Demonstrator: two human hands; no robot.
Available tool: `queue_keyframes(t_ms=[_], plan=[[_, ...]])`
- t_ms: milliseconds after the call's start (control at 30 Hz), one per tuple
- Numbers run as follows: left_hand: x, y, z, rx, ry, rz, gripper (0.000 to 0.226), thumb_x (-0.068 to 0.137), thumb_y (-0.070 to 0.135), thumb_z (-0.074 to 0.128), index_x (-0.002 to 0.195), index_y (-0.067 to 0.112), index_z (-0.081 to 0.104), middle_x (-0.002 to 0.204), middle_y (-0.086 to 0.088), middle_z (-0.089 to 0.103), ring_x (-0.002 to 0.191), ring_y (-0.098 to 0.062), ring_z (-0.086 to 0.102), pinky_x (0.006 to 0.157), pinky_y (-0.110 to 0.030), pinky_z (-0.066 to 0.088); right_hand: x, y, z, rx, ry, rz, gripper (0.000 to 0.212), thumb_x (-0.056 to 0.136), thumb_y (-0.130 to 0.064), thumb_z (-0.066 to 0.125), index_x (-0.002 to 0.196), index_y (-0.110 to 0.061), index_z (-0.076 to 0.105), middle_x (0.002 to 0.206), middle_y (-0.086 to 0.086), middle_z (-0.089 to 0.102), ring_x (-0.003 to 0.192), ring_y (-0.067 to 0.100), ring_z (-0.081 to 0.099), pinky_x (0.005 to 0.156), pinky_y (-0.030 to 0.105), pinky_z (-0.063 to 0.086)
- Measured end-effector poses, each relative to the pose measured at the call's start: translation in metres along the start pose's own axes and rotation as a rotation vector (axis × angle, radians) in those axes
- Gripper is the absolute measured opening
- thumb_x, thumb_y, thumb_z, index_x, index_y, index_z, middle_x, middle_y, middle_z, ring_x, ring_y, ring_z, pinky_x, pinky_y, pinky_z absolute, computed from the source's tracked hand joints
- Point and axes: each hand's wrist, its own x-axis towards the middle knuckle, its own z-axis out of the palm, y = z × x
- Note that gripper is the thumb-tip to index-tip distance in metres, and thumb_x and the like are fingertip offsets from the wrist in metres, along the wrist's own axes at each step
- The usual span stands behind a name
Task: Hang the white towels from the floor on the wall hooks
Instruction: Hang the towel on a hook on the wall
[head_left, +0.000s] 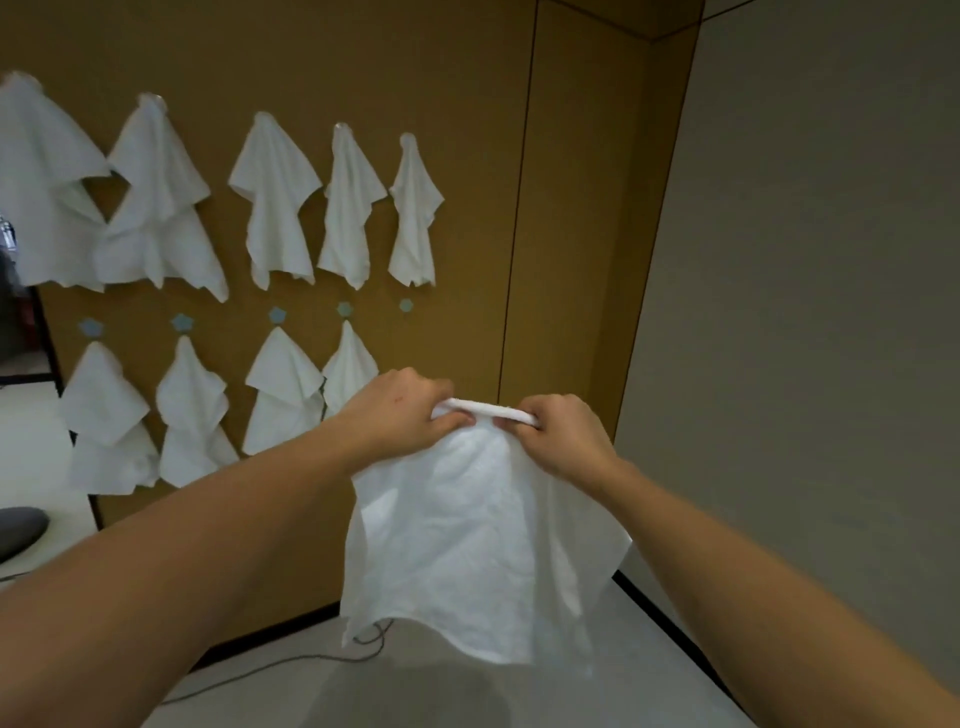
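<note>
Beyond and to the left of the hands, a brown panelled wall (467, 78) carries two rows of white towels already hung: five in the upper row (275, 197) and four in the lower row (283, 395), each draped from its peak in a soft, pointed fold. Small pale blue flower-shaped hooks (181, 322) show above the lower towels, and the one furthest right (405, 305), just above the left hand, is bare. A thin grey cable (291, 662) trails across the pale floor (649, 649) below the arms, and a plain grey-green wall (831, 260) stands to the right of the right hand. The left hand (405, 410) and right hand (558, 436) are held close together at chest level, each with fingers curled, pinching the bunched top edge of one white towel (467, 545). Between them the edge is rolled into a short taut band. The cloth below hangs loose and lightly creased, thin and matte, its lower hem wavy, in front of the wall and clear of the floor.
</note>
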Motion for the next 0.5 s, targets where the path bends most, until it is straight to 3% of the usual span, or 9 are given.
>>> queue_keyframes(t_ms=[233, 400, 500], plan=[[0.107, -0.053, 0.085, 0.045, -0.068, -0.117, 0.041, 0.088, 0.067, 0.047, 0.069, 0.03, 0.048, 0.06, 0.011, 0.048, 0.058, -0.006, 0.048, 0.052, -0.027, 0.033, 0.143, 0.084, 0.051, 0.045, -0.089, -0.079, 0.038, 0.091, -0.055, 0.054, 0.068, -0.026, 0.061, 0.063, -0.007, 0.058, 0.062, 0.015, 0.056, 0.056, 0.034, 0.046], [0.168, -0.096, 0.133, -0.043, -0.05, -0.201, 0.049, 0.086, 0.062, 0.058, 0.056, 0.028, 0.04, 0.051, 0.008, 0.046, 0.052, -0.01, 0.05, 0.051, -0.028, 0.033, 0.239, 0.124, 0.088, 0.112, -0.142, -0.117, 0.042, 0.093, -0.055, 0.05, 0.074, -0.021, 0.063, 0.066, -0.004, 0.059, 0.065, 0.017, 0.058, 0.054, 0.031, 0.04], [0.194, -0.126, 0.164, -0.082, -0.05, -0.278, 0.053, 0.086, 0.066, 0.053, 0.057, 0.022, 0.048, 0.052, 0.008, 0.048, 0.054, -0.008, 0.052, 0.053, -0.028, 0.039, 0.284, 0.146, 0.119, 0.157, -0.187, -0.115, 0.043, 0.094, -0.059, 0.046, 0.075, -0.024, 0.061, 0.068, -0.006, 0.06, 0.064, 0.015, 0.059, 0.054, 0.03, 0.042]])
